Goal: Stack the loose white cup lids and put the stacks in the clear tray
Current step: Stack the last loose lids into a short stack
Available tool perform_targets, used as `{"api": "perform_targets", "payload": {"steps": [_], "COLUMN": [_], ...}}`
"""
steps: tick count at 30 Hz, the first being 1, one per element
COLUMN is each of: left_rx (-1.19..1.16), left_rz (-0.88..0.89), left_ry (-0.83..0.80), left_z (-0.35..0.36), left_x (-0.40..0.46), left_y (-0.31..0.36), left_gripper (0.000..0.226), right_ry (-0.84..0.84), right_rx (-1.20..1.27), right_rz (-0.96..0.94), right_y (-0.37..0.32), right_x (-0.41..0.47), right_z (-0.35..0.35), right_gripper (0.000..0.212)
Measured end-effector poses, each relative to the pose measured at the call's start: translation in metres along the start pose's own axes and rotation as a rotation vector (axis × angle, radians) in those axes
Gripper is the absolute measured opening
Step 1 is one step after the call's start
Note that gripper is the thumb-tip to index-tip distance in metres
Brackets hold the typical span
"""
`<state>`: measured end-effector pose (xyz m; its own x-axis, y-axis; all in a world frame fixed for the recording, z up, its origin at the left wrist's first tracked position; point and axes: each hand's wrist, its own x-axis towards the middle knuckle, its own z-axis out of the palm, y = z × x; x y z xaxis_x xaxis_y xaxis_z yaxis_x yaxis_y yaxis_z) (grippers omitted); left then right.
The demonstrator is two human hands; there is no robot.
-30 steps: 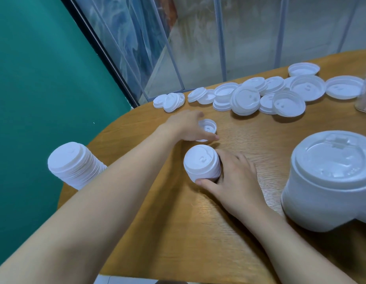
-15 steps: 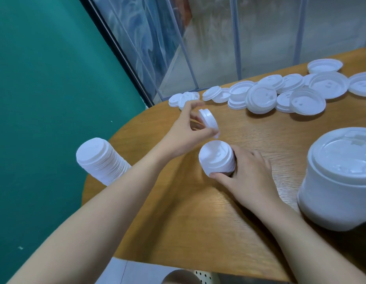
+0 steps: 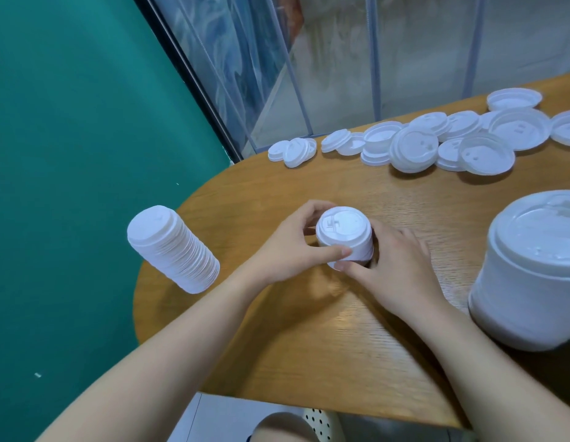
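A rounded wooden bench (image 3: 309, 339) stands against a teal wall (image 3: 70, 122), with a glass partition (image 3: 341, 59) behind its far edge. Both hands meet at mid-bench around a short stack of small white lids (image 3: 345, 239): the left hand (image 3: 287, 247) has its fingers curled over the stack's left side, thumb across the front, and the right hand (image 3: 395, 266) wraps it from the right. Left of the fingers a taller lid stack (image 3: 173, 248) stands at the bench edge. Beyond the fingers loose lids (image 3: 436, 141) lie scattered; to their right sits a large lid stack (image 3: 532, 266).
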<state>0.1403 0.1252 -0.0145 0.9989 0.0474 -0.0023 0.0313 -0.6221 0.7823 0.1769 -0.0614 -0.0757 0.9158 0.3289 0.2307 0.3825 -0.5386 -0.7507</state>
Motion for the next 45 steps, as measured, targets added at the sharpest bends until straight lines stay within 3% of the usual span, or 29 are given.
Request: {"api": "perform_targets", "payload": {"steps": [10,19,22,29,34,40,45], "left_rx": [0.047,0.018,-0.006,-0.01,-0.013,-0.034,-0.049], "left_rz": [-0.035,-0.03,-0.056,-0.266,-0.231,-0.27,-0.241], "left_ry": [-0.107,-0.097,-0.005,0.512,0.548,0.601,0.642], "left_z": [-0.006,-0.002,-0.015,-0.05,-0.054,-0.049,-0.051], "left_x": [0.0,-0.001,0.017,0.113,0.18,0.222,0.227], "left_y": [0.001,-0.009,-0.009,-0.056,-0.082,-0.104,-0.107], "left_gripper": [0.063,0.054,0.039,0.048,0.081,0.093,0.055], "right_ry": [0.036,0.03,0.019,0.018,0.03,0.079,0.084], "right_rx": [0.019,-0.006,-0.019,-0.001,0.01,-0.047,-0.073], "right_rz": [-0.001,-0.007,0.014,0.048,0.028,-0.004,0.003], "right_y": [0.001,-0.001,-0.004,-0.015,-0.006,0.002,0.001], "right_x": [0.002,0.005,0.012,0.052,0.091,0.095,0.094], "right_z": [0.002,0.002,0.003,0.024,0.036,0.042,0.043], "right_gripper": [0.066,0.063,0.063,0.063,0.06,0.059,0.058]}}
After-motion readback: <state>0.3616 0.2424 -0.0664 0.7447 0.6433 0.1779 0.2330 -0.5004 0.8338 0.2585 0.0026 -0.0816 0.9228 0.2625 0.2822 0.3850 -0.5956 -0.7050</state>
